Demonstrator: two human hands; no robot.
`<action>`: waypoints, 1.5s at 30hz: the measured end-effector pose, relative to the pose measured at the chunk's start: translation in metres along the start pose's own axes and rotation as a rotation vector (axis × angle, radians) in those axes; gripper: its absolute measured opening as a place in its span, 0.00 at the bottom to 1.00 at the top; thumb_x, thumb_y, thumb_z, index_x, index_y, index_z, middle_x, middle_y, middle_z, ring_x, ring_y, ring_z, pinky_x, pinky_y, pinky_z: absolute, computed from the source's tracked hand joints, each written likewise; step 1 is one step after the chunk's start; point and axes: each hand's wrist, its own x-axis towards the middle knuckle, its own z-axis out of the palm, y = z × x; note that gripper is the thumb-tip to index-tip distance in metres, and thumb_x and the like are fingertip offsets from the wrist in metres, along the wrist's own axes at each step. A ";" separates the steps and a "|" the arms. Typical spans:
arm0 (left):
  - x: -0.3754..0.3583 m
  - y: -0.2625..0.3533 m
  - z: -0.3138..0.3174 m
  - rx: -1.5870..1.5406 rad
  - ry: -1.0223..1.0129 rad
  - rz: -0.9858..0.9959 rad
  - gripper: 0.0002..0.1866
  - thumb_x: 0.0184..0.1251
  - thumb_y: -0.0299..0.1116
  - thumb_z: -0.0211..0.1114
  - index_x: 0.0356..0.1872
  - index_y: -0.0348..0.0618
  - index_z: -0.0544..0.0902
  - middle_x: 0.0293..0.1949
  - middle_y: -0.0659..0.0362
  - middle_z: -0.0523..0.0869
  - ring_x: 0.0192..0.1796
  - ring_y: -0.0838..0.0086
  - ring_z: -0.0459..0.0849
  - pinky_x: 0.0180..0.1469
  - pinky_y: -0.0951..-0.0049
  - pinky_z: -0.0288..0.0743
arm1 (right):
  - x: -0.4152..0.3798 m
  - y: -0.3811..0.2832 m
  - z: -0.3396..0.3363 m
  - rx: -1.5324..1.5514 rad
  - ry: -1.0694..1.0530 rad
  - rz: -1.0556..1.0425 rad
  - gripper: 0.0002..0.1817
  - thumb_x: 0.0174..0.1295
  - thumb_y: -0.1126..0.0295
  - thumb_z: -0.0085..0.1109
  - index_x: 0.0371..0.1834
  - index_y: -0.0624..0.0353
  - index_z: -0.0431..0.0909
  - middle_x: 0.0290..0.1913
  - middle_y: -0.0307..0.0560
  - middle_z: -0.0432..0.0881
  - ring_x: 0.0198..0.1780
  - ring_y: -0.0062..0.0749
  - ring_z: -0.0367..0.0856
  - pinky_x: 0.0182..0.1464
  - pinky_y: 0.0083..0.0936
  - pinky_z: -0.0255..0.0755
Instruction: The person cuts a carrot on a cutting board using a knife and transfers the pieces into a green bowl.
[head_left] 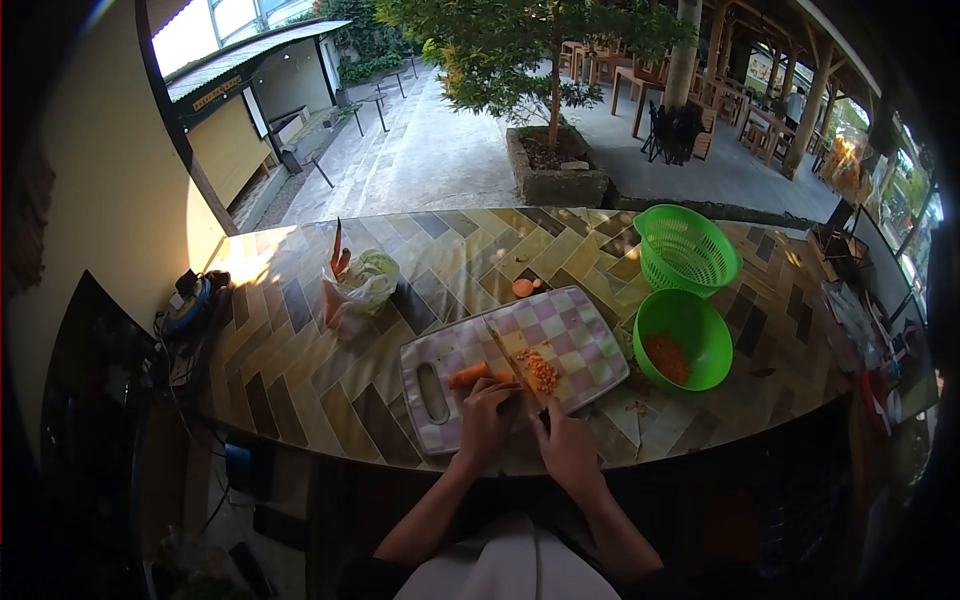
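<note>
A pink-and-white checked cutting board (585,345) lies tilted on the patterned table. My left hand (487,418) is closed on carrot pieces at the board's near side, with a thicker carrot piece (468,376) just beyond its fingers. Wrapped round the handle of a knife (513,360) is my right hand (566,445); the blade points away from me, between the left fingers and a small heap of diced carrot (540,371). To the right, a green bowl (716,345) holds finely cut orange pieces (667,358).
Behind the bowl is a green colander (688,250). Carrot ends (523,288) lie beyond the board. A plastic bag (365,283) with greens and carrots stands at the left. A cased device with cables (188,305) sits at the left edge, and assorted items (845,250) at the right.
</note>
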 end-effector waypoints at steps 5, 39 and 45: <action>-0.003 0.016 -0.017 -0.153 0.062 -0.195 0.09 0.55 0.27 0.76 0.37 0.38 0.89 0.35 0.56 0.89 0.41 0.63 0.86 0.47 0.65 0.79 | -0.008 0.020 -0.012 0.035 0.063 -0.035 0.18 0.66 0.58 0.63 0.49 0.60 0.76 0.30 0.59 0.85 0.37 0.58 0.85 0.37 0.48 0.76; 0.086 0.017 -0.044 -0.187 -0.116 -0.173 0.06 0.58 0.22 0.73 0.37 0.33 0.89 0.31 0.56 0.91 0.39 0.77 0.90 0.43 0.76 0.81 | -0.012 0.078 -0.075 0.238 -0.175 -0.058 0.22 0.56 0.53 0.73 0.42 0.58 0.79 0.31 0.56 0.86 0.37 0.52 0.86 0.39 0.40 0.77; 0.055 0.030 -0.041 -0.163 -0.009 -0.338 0.06 0.58 0.22 0.72 0.37 0.34 0.90 0.34 0.56 0.92 0.38 0.77 0.90 0.43 0.77 0.81 | -0.007 0.081 -0.064 0.187 -0.072 -0.076 0.22 0.56 0.53 0.73 0.42 0.60 0.80 0.34 0.57 0.87 0.39 0.53 0.87 0.41 0.41 0.78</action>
